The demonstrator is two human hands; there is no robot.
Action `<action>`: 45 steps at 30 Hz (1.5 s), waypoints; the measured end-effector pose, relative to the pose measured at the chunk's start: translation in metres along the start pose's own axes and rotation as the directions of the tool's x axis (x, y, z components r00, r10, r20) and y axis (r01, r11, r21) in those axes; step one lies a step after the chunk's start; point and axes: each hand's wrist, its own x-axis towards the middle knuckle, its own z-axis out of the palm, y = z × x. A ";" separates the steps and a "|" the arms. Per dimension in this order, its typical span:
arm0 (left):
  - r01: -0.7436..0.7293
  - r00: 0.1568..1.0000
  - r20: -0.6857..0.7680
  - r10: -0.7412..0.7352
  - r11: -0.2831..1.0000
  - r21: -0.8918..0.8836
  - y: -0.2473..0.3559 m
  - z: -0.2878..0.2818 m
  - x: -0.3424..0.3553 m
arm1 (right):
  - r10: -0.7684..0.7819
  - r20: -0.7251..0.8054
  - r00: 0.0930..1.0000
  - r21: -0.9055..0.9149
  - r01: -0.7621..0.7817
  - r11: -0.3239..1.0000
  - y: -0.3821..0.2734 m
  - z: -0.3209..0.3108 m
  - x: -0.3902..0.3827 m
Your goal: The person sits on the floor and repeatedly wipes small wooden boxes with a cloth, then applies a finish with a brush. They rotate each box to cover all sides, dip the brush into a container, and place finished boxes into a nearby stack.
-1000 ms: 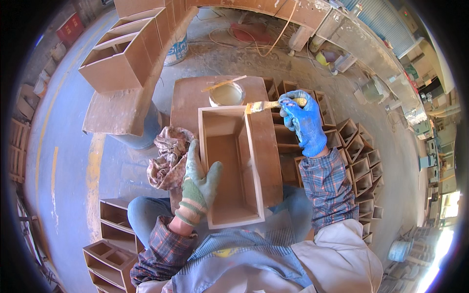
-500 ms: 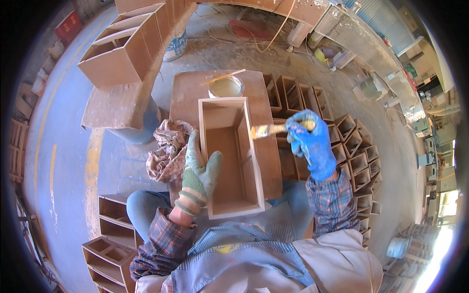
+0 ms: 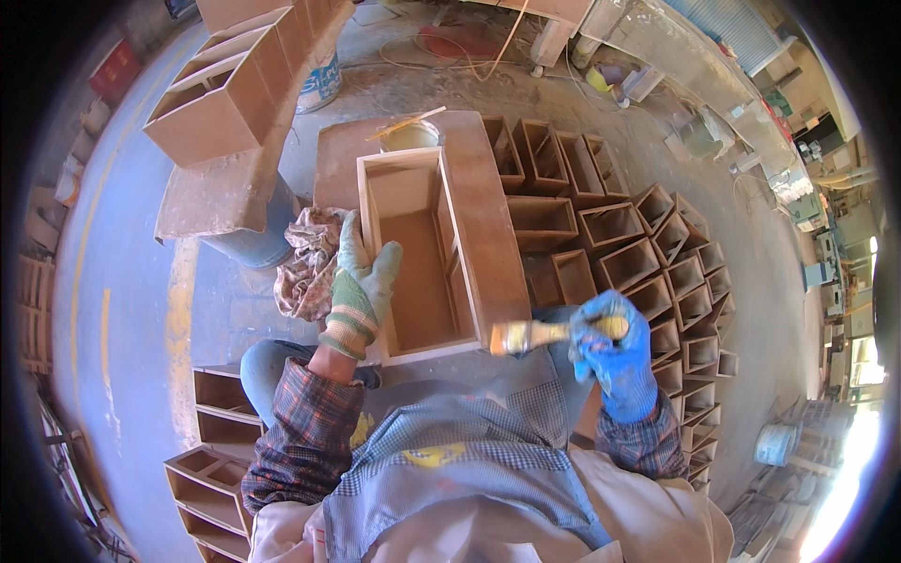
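Note:
An open brown wooden box (image 3: 409, 265) with pale rims lies before me on a small board-topped table (image 3: 488, 220). My left hand (image 3: 361, 281), in a green-and-white glove, grips its left wall, thumb over the rim and fingers along the outside. In a blue glove, my right hand (image 3: 612, 352) is closed round the handle of a flat paintbrush (image 3: 530, 336). The bristles point left, just off the box's near right corner. A crumpled patterned rag (image 3: 305, 267) lies beside my left hand. Beyond the box stands a round tub (image 3: 411, 137) with a thin stick across it.
Many similar open boxes (image 3: 627, 261) are packed on the floor to the right. More boxes (image 3: 211, 474) are stacked at my lower left. A large box unit (image 3: 211, 117) rests on a board over a blue drum (image 3: 253, 230) at far left.
My right hand has brought the brush nearer to me, from beside the box's right wall to its near right corner. The whole view has shifted slightly; my left hand keeps its grip.

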 end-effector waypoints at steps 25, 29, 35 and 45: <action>0.039 0.999 0.032 -0.040 0.998 0.047 0.001 -0.004 0.003 | -0.035 0.064 0.997 0.009 0.035 0.999 0.030 -0.015 0.003; 0.065 0.997 0.030 -0.066 0.997 0.029 0.008 -0.002 0.002 | -0.162 0.105 0.981 0.232 0.134 0.963 0.032 -0.014 0.005; 0.067 0.997 0.029 -0.070 0.995 0.080 0.008 -0.004 0.004 | -0.091 0.134 0.987 0.099 0.078 0.992 0.033 -0.013 0.028; 0.025 0.999 0.033 -0.026 0.999 0.028 0.010 0.000 0.003 | -0.174 0.069 0.982 0.077 0.168 0.983 0.024 0.001 0.041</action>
